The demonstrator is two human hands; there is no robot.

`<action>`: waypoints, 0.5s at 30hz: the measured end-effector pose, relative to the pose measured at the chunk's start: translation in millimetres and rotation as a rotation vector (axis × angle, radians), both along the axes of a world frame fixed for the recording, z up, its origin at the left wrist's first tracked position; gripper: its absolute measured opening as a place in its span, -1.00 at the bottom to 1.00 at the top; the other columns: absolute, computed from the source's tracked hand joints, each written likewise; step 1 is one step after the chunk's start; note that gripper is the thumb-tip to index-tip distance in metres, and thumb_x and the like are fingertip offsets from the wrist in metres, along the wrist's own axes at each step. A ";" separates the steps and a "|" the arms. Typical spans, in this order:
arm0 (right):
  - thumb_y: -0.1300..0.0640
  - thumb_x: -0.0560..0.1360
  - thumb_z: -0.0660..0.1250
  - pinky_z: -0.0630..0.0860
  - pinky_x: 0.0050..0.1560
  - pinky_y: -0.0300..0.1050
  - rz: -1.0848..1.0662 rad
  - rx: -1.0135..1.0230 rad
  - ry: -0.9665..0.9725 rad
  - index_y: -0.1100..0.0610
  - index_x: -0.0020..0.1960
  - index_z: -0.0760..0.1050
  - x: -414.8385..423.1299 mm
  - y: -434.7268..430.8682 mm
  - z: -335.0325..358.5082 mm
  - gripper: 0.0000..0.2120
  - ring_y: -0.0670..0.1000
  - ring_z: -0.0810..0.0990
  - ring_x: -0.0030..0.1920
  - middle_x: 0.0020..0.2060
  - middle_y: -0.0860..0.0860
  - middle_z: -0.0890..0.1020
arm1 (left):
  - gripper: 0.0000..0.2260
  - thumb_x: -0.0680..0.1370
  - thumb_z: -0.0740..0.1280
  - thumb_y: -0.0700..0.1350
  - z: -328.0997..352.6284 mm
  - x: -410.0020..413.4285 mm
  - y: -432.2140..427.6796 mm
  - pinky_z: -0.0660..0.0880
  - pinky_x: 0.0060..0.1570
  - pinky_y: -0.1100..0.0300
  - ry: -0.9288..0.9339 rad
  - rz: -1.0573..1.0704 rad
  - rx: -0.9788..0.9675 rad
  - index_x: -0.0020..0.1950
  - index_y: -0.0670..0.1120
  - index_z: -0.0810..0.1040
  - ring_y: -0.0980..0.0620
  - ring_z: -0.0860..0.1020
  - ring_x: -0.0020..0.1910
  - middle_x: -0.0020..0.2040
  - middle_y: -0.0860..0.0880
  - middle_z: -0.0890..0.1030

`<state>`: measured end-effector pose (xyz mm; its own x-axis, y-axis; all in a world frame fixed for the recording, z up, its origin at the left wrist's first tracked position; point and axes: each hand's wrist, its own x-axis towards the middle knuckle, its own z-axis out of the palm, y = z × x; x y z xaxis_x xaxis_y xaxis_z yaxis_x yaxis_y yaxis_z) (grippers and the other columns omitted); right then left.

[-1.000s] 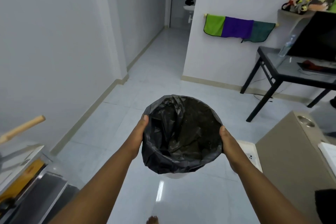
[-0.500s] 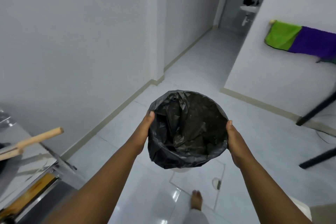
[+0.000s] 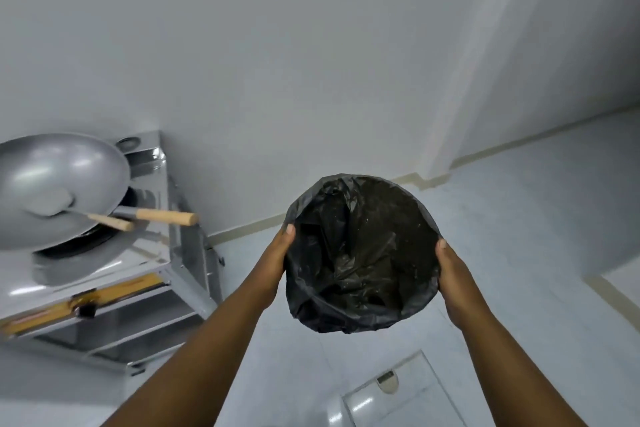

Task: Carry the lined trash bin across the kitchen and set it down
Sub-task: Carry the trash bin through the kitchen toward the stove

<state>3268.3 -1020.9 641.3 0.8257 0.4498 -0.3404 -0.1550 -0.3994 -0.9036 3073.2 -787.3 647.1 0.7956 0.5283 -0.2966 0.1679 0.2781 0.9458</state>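
1. At the far left a grey wok (image 3: 59, 184) sits on a black burner ring (image 3: 79, 246) on top of a stainless steel stove stand (image 3: 180, 253), which stands against the white wall (image 3: 277, 62).
2. A metal spatula (image 3: 52, 203) lies inside the wok, its wooden handle poking out over the rim just beside the wok's own wooden handle (image 3: 166, 217) (the two handles run almost parallel, pointing right).
3. The stand's front edge carries a yellowish strip with a small dark knob (image 3: 86, 310); lower shelves show beneath it.
4. The left hand (image 3: 273, 263) presses flat against the left side of the trash bin (image 3: 360, 253), thumb up at the rim, fingers hidden behind the liner.
5. The bin is held in the air between both hands, over the pale tiled floor (image 3: 536, 218) and to the right of the stove stand. A black plastic liner (image 3: 346, 315) is folded over its rim and crumpled inside (the bin's own wall is covered by the bag).
6. The right hand (image 3: 453, 281) clasps the bin's right side in the same way, thumb on the rim.
7. Below the bin, a square floor panel with a small round drain (image 3: 387, 381) is set into the tiles.
8. A beige skirting (image 3: 519, 146) runs along the wall base at right.
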 end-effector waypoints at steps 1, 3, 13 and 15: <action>-0.49 0.41 -0.05 0.36 0.35 0.13 0.032 -0.009 0.005 -0.10 0.48 0.29 11.0 13.6 -3.2 -0.22 0.14 0.39 0.40 0.45 0.04 0.40 | -0.18 0.31 0.21 0.56 -2.1 -0.2 1.5 0.37 0.35 0.06 0.007 0.047 -0.005 0.49 0.20 0.34 0.03 0.41 0.40 0.43 0.09 0.46; -0.48 0.42 -0.05 0.36 0.35 0.13 0.092 -0.012 0.026 -0.10 0.47 0.31 22.0 34.7 -11.4 -0.24 0.14 0.40 0.39 0.44 0.04 0.41 | -0.11 0.28 0.20 0.57 -8.7 -3.2 5.6 0.28 0.44 -0.06 0.039 0.110 -0.003 0.52 0.18 0.29 -0.05 0.36 0.45 0.50 0.03 0.39; -0.41 0.47 0.02 0.36 0.37 0.19 0.297 -0.037 0.153 -0.07 0.46 0.33 52.8 166.2 -61.9 -0.32 0.14 0.41 0.38 0.43 0.04 0.43 | -0.32 0.48 0.07 0.43 -60.0 -13.6 84.8 0.27 0.43 -0.05 0.075 0.318 -0.094 0.54 0.16 0.24 -0.08 0.28 0.49 0.51 0.00 0.33; -0.39 0.48 0.01 0.35 0.37 0.22 0.301 -0.058 0.159 -0.06 0.47 0.31 60.8 192.1 -70.4 -0.33 0.17 0.40 0.39 0.44 0.05 0.41 | -0.28 0.43 0.08 0.45 -66.0 -4.1 106.7 0.26 0.44 -0.07 0.067 0.334 -0.101 0.54 0.16 0.24 -0.07 0.30 0.49 0.52 0.00 0.33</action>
